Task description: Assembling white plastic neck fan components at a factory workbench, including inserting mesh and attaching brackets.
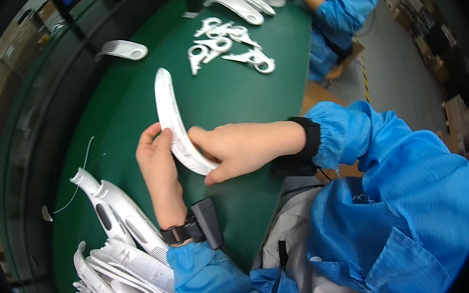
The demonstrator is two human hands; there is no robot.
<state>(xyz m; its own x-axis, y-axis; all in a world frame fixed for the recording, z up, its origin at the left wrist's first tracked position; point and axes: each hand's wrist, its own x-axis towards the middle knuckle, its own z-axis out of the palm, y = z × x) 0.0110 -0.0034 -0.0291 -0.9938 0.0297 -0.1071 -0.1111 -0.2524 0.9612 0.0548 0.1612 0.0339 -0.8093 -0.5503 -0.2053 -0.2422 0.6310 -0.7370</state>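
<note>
Curved white strip (pixel 166 99) is up off the green table (pixel 107 113), btwn both hands; long axis runs roughly away from the person, bowed, far tip up & a bit left, near end swinging right under the R hand (pixel 233 149); L hand (pixel 155 154) is on its left edge approx. mid-length, thumb & finger pinched on it; R hand comes in from the right, digits curled round the near half, so R is the closer one to the near end; far tip is free of both; R fingertips partly hidden behind strip, so can't tell exactly how tight that grip is; pile of white shells (pixel 138 263) sits near-left, by the L forearm; ring-ended white pcs (pixel 216 45) lie beyond the strip, to its right, w/ a co-worker (pixel 339 1) past them.
</note>
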